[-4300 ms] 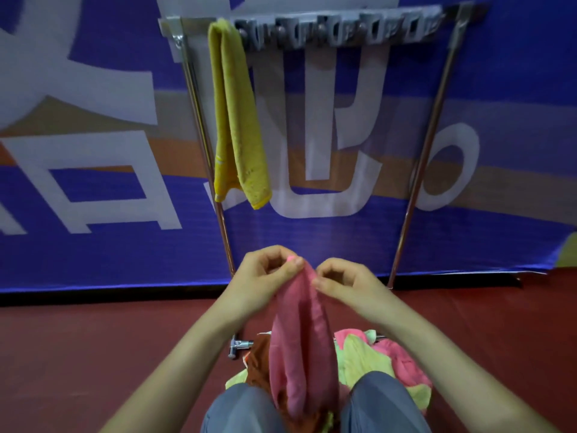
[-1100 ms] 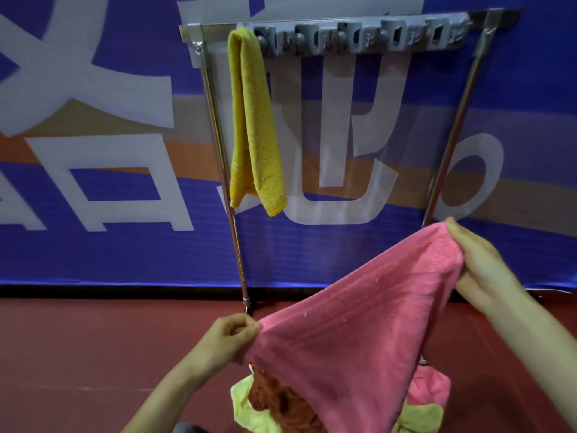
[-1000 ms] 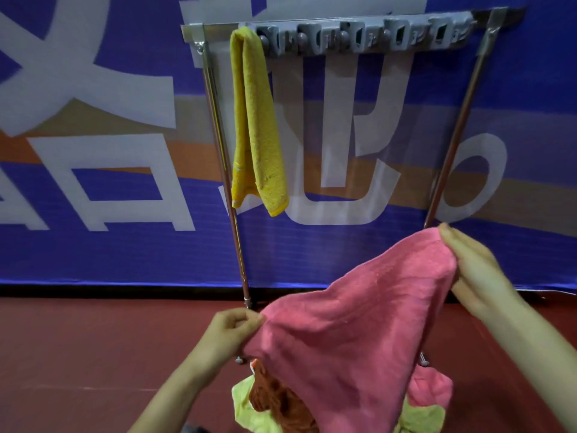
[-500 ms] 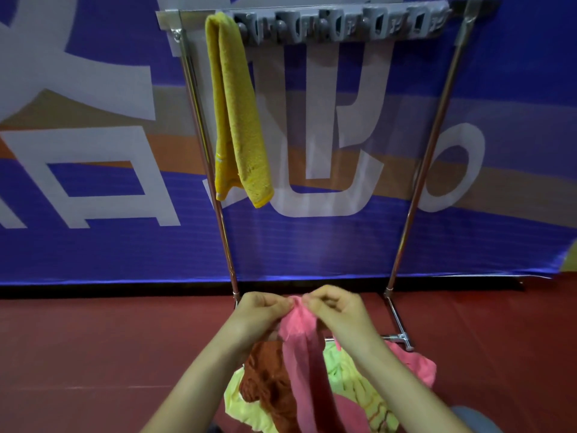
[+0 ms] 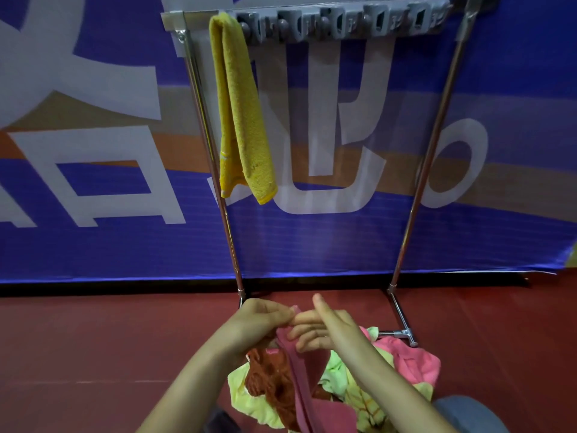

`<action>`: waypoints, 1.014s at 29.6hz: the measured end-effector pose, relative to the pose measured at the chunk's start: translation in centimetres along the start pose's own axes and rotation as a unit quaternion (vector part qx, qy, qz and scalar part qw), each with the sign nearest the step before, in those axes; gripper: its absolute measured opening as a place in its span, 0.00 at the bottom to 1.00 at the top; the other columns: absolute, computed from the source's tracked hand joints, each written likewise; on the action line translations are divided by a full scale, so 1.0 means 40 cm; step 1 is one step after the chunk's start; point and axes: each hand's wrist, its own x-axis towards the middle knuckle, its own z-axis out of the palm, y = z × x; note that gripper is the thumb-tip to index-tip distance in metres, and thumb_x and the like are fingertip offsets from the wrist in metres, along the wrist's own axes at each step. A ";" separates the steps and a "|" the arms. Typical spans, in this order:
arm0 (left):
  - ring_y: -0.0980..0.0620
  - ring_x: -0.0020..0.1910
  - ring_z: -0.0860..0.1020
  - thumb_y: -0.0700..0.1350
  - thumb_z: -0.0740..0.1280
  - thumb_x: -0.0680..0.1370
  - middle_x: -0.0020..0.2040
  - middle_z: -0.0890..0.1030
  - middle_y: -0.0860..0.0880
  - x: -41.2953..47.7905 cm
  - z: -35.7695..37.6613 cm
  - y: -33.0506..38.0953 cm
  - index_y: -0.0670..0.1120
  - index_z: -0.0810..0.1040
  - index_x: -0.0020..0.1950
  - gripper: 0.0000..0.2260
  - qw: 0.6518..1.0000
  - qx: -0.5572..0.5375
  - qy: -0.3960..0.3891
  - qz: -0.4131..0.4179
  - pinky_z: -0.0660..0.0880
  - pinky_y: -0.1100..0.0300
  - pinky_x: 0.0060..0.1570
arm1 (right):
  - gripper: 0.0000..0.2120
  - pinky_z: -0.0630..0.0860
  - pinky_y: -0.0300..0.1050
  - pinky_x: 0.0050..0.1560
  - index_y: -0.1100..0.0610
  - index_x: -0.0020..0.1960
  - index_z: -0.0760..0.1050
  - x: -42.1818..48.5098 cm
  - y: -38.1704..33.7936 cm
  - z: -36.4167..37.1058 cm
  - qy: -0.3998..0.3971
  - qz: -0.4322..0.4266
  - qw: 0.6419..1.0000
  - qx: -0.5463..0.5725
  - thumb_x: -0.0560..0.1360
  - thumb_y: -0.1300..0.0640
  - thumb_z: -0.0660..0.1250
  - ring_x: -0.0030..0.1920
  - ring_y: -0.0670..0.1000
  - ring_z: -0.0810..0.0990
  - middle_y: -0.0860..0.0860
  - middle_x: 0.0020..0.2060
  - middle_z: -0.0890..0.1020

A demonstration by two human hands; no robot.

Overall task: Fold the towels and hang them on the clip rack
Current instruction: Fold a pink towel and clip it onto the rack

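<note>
Right hand (image 5: 324, 334) lets go, fingers now straight and apart; left hand (image 5: 262, 320) pinches the folded pink towel (image 5: 298, 379) below the clip rack (image 5: 343, 23).

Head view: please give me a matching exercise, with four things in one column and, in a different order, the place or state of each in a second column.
1 yellow towel
2 dark pink towel
3 brown towel
4 left hand

A lying in the pile on the floor
B pinching a towel's top
C hanging on the clip rack
D held up over the pile

Pairs: 1-C; 2-D; 3-A; 4-B
</note>
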 end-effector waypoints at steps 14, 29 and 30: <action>0.56 0.34 0.76 0.41 0.68 0.71 0.35 0.82 0.50 -0.034 -0.044 -0.010 0.45 0.82 0.45 0.05 0.980 0.135 -0.127 0.071 0.72 0.67 0.35 | 0.08 0.71 0.34 0.30 0.48 0.46 0.75 -0.023 0.011 -0.071 -0.116 -0.089 0.967 -0.211 0.75 0.61 0.64 0.27 0.41 0.70 0.43 0.25 0.71; 0.62 0.33 0.74 0.36 0.64 0.74 0.32 0.81 0.57 -0.052 -0.075 0.017 0.51 0.80 0.43 0.10 0.952 0.227 -0.171 0.114 0.71 0.68 0.37 | 0.13 0.61 0.29 0.57 0.49 0.31 0.70 0.015 -0.026 -0.117 -0.255 -0.108 0.825 -0.492 0.70 0.53 0.70 0.57 0.44 0.67 0.46 0.53 0.69; 0.62 0.33 0.75 0.36 0.64 0.75 0.32 0.81 0.57 -0.053 -0.079 0.019 0.50 0.80 0.43 0.10 0.953 0.228 -0.163 0.116 0.72 0.68 0.37 | 0.11 0.64 0.32 0.53 0.51 0.32 0.71 0.016 -0.021 -0.123 -0.257 -0.100 0.832 -0.481 0.70 0.52 0.70 0.51 0.44 0.69 0.46 0.49 0.71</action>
